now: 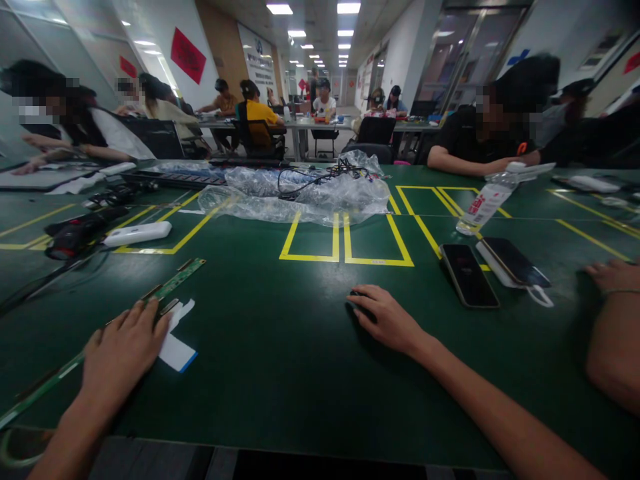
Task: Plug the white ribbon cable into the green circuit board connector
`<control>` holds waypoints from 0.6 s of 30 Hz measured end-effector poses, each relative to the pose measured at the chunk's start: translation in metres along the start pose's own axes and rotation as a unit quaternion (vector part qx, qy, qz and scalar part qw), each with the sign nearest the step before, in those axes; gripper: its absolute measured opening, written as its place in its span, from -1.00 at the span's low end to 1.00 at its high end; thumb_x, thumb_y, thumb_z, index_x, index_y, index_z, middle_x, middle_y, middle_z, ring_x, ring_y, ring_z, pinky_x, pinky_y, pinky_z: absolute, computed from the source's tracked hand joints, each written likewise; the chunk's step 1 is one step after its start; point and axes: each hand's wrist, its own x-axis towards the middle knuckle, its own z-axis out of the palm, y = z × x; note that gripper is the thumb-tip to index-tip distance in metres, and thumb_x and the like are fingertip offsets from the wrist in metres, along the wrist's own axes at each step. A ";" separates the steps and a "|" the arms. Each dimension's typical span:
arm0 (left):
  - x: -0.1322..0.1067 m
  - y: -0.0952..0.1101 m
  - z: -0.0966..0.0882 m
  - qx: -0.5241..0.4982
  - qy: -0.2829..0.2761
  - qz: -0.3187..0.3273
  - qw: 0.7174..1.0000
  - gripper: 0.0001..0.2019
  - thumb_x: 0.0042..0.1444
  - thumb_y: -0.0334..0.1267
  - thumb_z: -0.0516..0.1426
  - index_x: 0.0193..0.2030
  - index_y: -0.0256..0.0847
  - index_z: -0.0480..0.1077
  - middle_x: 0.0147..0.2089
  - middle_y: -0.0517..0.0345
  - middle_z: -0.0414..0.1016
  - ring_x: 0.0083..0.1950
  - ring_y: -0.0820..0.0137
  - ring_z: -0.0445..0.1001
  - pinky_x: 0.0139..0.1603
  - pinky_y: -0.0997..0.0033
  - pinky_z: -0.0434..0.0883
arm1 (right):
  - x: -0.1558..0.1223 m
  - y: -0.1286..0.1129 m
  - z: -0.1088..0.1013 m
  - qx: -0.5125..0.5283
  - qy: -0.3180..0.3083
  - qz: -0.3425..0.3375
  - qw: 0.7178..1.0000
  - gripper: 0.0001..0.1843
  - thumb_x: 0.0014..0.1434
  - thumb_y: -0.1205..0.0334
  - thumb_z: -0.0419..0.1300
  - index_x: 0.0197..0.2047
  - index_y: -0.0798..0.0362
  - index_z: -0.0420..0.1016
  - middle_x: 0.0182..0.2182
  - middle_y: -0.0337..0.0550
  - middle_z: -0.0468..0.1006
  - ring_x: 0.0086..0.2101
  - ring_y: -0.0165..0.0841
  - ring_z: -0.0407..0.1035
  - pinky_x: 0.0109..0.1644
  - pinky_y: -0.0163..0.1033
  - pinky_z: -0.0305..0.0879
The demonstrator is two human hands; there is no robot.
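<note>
My left hand [123, 343] lies palm down across a long, narrow green circuit board [181, 279], its fingers stretched over the strip and covering its middle. The board runs from the table's lower left edge up past my fingertips. Beside my left thumb, a white flat ribbon cable [179, 352] with a blue end rests on the table. My right hand [387, 319] rests on the green tabletop [280, 373], thumb and index finger apart. A small dark spot shows at its fingertips; I cannot make out whether it is an object or shadow.
Clear plastic wrap [300, 193] and black cables [325, 177] lie ahead. A black device [83, 233] and a white one [137, 233] are at left. Phones [470, 275] and a bottle [484, 203] stand right, near another person's arm [615, 333]. Yellow tape [380, 262] marks the table.
</note>
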 end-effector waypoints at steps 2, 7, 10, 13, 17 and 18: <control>0.001 0.010 -0.005 0.016 0.000 0.017 1.000 -0.43 0.33 0.04 -0.24 0.29 -0.19 0.26 0.30 -0.05 0.39 0.32 -0.03 0.29 0.21 -0.25 0.29 | -0.001 0.001 -0.001 0.001 0.001 -0.003 1.000 -0.58 0.32 0.22 0.09 0.23 -0.02 0.41 0.20 0.02 0.41 0.20 -0.11 0.25 0.26 0.17 0.21; 0.003 0.076 -0.022 -0.035 -0.028 0.155 0.987 -0.43 0.35 -0.01 -0.19 0.19 -0.37 0.39 0.25 -0.25 0.40 0.22 -0.02 0.41 0.12 -0.05 0.42 | -0.003 0.002 -0.003 -0.005 0.001 -0.004 1.000 -0.59 0.33 0.22 0.09 0.22 0.00 0.42 0.20 0.02 0.41 0.21 -0.12 0.25 0.27 0.14 0.20; 0.002 0.132 -0.032 -0.095 -0.002 0.254 0.963 -0.53 0.36 -0.06 -0.11 0.11 -0.31 0.45 0.23 -0.18 0.44 0.22 0.06 0.42 0.12 0.02 0.44 | -0.003 0.003 -0.002 -0.006 -0.003 0.000 1.000 -0.60 0.33 0.22 0.09 0.20 0.01 0.44 0.20 0.03 0.41 0.21 -0.12 0.25 0.27 0.14 0.20; 0.000 0.186 -0.038 -0.147 0.024 0.340 0.929 -0.61 0.35 -0.11 -0.03 0.12 -0.26 0.46 0.21 -0.11 0.46 0.22 0.10 0.41 0.14 0.03 0.43 | -0.003 0.004 0.000 -0.008 -0.003 0.000 1.000 -0.61 0.32 0.23 0.10 0.18 0.02 0.45 0.19 0.05 0.42 0.20 -0.11 0.25 0.26 0.14 0.20; 0.001 0.245 -0.042 -0.203 0.054 0.419 0.884 -0.66 0.34 -0.14 0.03 0.13 -0.21 0.45 0.21 -0.04 0.48 0.22 0.12 0.41 0.11 0.04 0.45 | -0.001 0.006 0.004 -0.015 0.004 0.006 1.000 -0.59 0.31 0.24 0.11 0.20 0.03 0.45 0.18 0.07 0.43 0.19 -0.11 0.26 0.27 0.13 0.20; 0.001 0.257 -0.043 -0.214 0.057 0.429 0.876 -0.66 0.34 -0.14 0.04 0.13 -0.20 0.45 0.21 -0.03 0.48 0.21 0.13 0.41 0.10 0.04 0.45 | 0.000 0.006 0.005 -0.018 0.005 0.007 1.000 -0.59 0.31 0.24 0.11 0.21 0.04 0.44 0.18 0.07 0.43 0.19 -0.11 0.26 0.27 0.13 0.19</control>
